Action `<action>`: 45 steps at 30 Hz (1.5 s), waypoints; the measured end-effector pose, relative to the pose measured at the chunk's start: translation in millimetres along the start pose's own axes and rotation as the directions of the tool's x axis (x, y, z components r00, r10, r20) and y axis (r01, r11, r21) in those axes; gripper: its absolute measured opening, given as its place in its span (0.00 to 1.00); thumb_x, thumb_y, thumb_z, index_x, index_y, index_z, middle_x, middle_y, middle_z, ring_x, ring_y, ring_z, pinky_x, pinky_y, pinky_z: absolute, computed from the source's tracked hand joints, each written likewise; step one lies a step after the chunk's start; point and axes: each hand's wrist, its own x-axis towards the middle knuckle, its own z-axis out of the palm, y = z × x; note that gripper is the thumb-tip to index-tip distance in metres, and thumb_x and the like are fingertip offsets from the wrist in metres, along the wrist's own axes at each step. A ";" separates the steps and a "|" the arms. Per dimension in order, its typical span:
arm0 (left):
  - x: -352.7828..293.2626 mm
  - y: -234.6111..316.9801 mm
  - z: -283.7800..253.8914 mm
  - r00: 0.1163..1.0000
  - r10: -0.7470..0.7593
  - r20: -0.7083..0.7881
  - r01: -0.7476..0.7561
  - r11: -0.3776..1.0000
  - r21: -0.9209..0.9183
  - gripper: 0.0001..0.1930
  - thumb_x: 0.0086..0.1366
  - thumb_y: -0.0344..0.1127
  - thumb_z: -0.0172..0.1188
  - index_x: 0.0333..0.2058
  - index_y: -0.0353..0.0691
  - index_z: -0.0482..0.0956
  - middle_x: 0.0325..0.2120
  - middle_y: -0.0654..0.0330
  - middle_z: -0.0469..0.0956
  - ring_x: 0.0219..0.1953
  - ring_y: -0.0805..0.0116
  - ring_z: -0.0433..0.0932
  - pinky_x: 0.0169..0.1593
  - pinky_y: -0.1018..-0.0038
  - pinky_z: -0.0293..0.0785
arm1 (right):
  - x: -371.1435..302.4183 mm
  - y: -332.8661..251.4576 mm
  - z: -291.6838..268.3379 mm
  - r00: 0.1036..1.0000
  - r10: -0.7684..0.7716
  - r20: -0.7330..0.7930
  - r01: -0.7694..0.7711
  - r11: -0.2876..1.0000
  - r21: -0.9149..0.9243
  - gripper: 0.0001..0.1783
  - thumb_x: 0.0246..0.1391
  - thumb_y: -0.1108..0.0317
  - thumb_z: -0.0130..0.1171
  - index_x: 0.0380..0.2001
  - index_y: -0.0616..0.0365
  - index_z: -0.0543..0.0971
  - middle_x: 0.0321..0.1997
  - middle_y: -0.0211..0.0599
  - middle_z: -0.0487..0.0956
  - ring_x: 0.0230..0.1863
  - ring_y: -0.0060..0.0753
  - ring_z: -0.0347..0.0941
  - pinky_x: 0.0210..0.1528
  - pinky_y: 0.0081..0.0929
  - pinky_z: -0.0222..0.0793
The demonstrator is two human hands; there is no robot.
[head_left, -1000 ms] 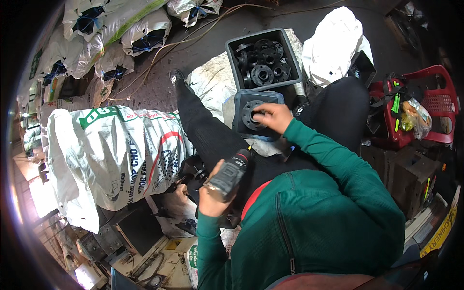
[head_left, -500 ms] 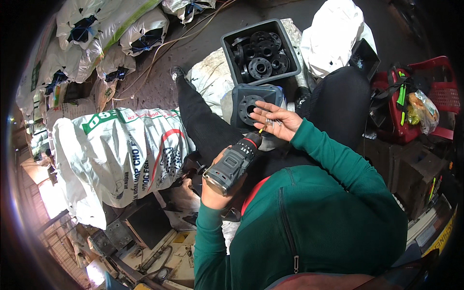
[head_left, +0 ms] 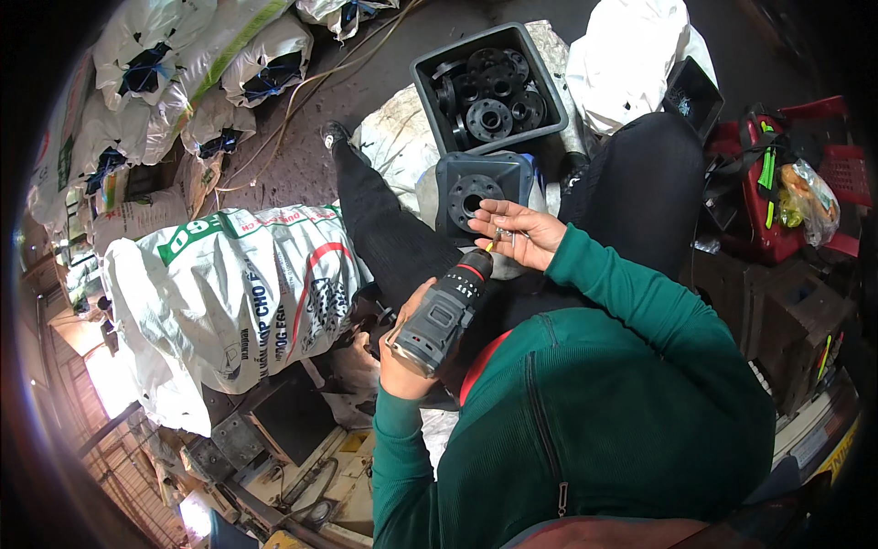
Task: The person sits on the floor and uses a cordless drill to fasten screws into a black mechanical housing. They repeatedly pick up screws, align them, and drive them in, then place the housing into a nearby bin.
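My left hand (head_left: pixel 400 371) is wrapped round a grey and black cordless drill (head_left: pixel 437 322). The drill points up and to the right, and a small yellow bit (head_left: pixel 490 246) shows at its nose. Palm up, my right hand (head_left: pixel 530 231) is partly curled, holding several thin silver screws (head_left: pixel 513 239) close to the bit. Beyond both hands, a dark round flange (head_left: pixel 465 207) with holes round its rim lies on a grey square-topped stand (head_left: pixel 519 172) between my legs. My right fingertips overlap the flange's near edge in the picture; whether they touch it I cannot tell.
A grey bin (head_left: pixel 422 102) of black flanges (head_left: pixel 490 119) stands just past the stand. White sacks (head_left: pixel 229 302) lie at the left, another white sack (head_left: pixel 626 64) at the far right beside a small black box (head_left: pixel 692 96). A red chair (head_left: pixel 773 229) with tools and a plastic bag stands right.
The whole view has shifted slightly. My right fingers have curled a little more around the screws, and the drill tip stays close to them.
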 end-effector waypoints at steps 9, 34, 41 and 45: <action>-4.7 14.3 0.5 0.967 -0.243 0.083 0.253 0.954 -0.163 0.22 0.52 0.30 0.65 0.48 0.40 0.75 0.49 0.52 0.75 0.48 0.56 0.77 0.50 0.67 0.75 | 2.5 10.5 1.7 0.994 0.001 -0.108 -0.001 1.000 0.005 0.19 0.62 0.77 0.47 0.56 0.61 0.69 0.58 0.42 0.72 0.62 0.39 0.67 0.63 0.42 0.66; 61.5 -52.5 -15.3 0.974 -0.220 0.058 0.227 0.960 -0.163 0.27 0.51 0.32 0.68 0.51 0.37 0.73 0.45 0.51 0.79 0.47 0.57 0.80 0.49 0.69 0.74 | 62.8 -4.6 -59.7 0.728 -0.612 -0.310 -0.044 0.409 -0.912 0.23 0.45 0.48 0.70 0.27 0.59 0.80 0.22 0.25 0.76 0.25 0.20 0.69 0.32 0.22 0.66; 83.0 -45.9 -22.1 0.954 -0.272 0.128 0.294 0.932 -0.213 0.28 0.51 0.33 0.69 0.52 0.37 0.72 0.42 0.50 0.80 0.45 0.58 0.81 0.48 0.70 0.75 | 55.1 -9.5 -38.9 0.845 -0.519 -0.131 0.081 0.366 -0.927 0.20 0.54 0.53 0.63 0.23 0.62 0.79 0.17 0.25 0.71 0.23 0.14 0.63 0.27 0.23 0.61; 88.6 -39.0 -34.6 0.921 -0.325 0.215 0.365 0.912 -0.185 0.24 0.52 0.27 0.66 0.49 0.33 0.74 0.43 0.52 0.80 0.45 0.62 0.79 0.50 0.70 0.73 | 56.0 -14.5 -27.4 0.844 -0.536 -0.010 0.194 0.323 -0.926 0.21 0.56 0.54 0.61 0.23 0.64 0.79 0.17 0.25 0.70 0.23 0.14 0.61 0.26 0.23 0.60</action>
